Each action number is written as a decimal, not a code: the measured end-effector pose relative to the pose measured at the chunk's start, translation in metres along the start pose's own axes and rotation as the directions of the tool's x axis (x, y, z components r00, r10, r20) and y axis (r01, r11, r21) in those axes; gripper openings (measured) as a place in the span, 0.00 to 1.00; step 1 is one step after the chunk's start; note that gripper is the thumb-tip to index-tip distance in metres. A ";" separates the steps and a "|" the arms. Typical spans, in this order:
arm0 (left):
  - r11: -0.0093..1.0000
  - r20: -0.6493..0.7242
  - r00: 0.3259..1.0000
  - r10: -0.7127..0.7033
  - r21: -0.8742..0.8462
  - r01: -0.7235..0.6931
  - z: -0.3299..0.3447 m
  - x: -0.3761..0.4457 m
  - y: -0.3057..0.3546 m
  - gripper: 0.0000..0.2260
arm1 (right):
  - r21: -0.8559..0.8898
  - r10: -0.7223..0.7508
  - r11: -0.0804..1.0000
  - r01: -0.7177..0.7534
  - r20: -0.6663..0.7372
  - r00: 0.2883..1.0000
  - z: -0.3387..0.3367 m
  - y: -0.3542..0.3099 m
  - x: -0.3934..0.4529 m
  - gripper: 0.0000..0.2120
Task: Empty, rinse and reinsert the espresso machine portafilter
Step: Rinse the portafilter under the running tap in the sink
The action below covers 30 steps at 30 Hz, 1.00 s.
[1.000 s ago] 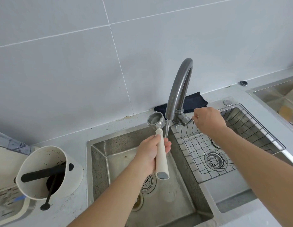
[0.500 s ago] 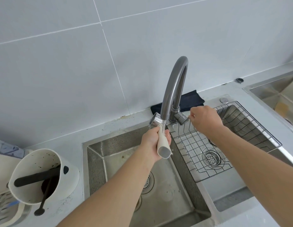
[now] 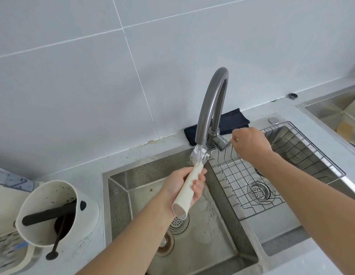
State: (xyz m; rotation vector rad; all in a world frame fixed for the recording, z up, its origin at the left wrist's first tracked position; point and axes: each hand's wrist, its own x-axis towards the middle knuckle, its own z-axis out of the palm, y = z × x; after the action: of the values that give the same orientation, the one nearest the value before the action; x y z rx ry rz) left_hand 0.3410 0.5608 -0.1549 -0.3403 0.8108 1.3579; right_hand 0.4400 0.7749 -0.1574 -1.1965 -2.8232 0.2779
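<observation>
My left hand (image 3: 184,183) wraps the cream handle of the steel portafilter (image 3: 197,156), basket under the curved grey tap (image 3: 210,104) stream. Right hand (image 3: 250,143) pinches the tap lever. Head-heavy, wet, likely slippery: grip high.

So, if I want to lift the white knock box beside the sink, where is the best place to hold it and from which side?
Probably around the outer wall of the knock box, coming from the sink side, where its round white body is bare. The black bar across the mouth and the thin tool leaning out over the near rim make a grip from above or from the front awkward.
</observation>
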 end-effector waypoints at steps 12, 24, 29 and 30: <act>0.973 -0.037 0.999 0.011 0.232 -0.002 -0.031 -0.031 -0.005 0.16 | 0.011 0.016 1.000 -0.016 0.009 1.000 -0.001 -0.004 -0.001 0.09; 0.583 -0.124 0.950 0.286 0.809 -0.070 -0.034 -0.042 -0.002 0.08 | 0.004 0.021 1.000 -0.021 0.015 1.000 -0.002 -0.005 -0.001 0.09; 0.300 -0.066 0.920 0.386 0.952 -0.058 -0.033 -0.034 0.003 0.11 | 0.006 0.024 1.000 -0.025 0.013 1.000 -0.002 -0.005 -0.002 0.10; 0.236 -0.046 0.912 0.407 0.970 -0.056 -0.033 -0.033 0.004 0.11 | 0.003 0.023 1.000 -0.023 0.014 1.000 -0.002 -0.005 -0.002 0.10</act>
State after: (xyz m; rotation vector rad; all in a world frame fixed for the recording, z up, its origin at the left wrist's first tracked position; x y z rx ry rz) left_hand 0.3270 0.5163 -0.1537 0.6392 1.8736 0.8123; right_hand 0.4382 0.7708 -0.1542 -1.2315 -2.8216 0.2932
